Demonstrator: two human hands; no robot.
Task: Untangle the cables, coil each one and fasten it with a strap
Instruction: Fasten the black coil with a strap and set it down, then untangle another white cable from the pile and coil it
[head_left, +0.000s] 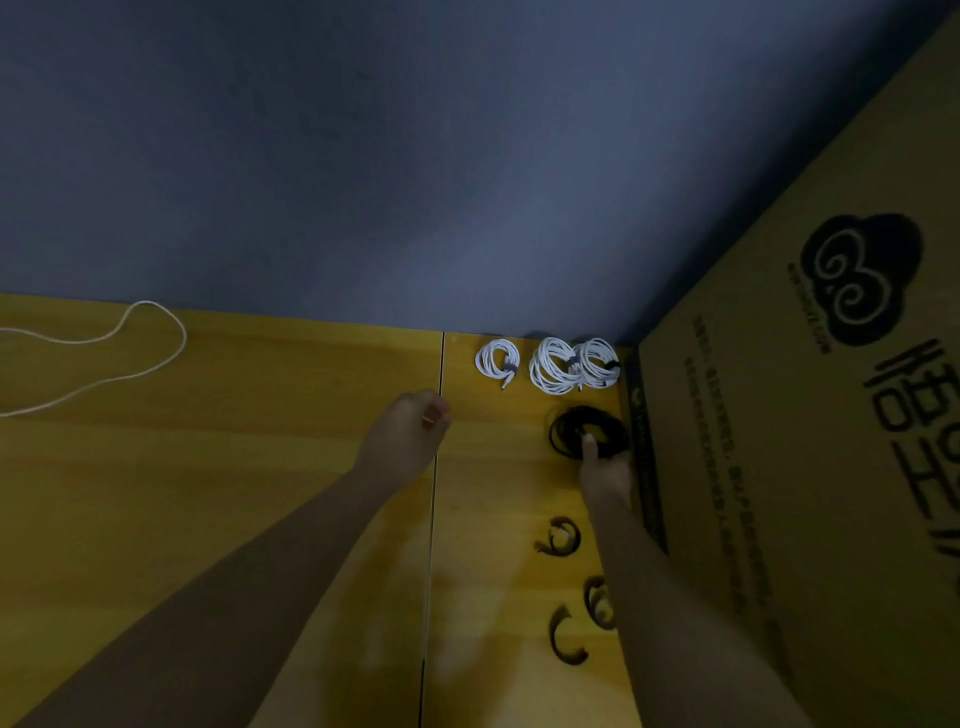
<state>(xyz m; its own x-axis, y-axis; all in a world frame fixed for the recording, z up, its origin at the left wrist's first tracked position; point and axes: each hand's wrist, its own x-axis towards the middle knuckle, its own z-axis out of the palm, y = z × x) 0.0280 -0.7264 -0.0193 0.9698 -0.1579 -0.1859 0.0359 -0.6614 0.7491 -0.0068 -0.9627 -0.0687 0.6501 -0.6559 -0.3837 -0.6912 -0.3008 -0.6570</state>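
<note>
R hand (605, 470) grips black coil (587, 431) beside box (779, 415); L hand (410, 431) curled, maybe pinching something.

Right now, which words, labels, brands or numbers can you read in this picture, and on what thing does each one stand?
Cardboard box, black cloud-shaped logo: a sign, with no letters.
Box, tiny line under the logo: too blurred to read.
Box, large black Chinese characters: cut by the picture's edge and slanted, not readable with certainty.
Box, lines of small print: too blurred to read.
Cables, straps, table: no text visible.
</note>
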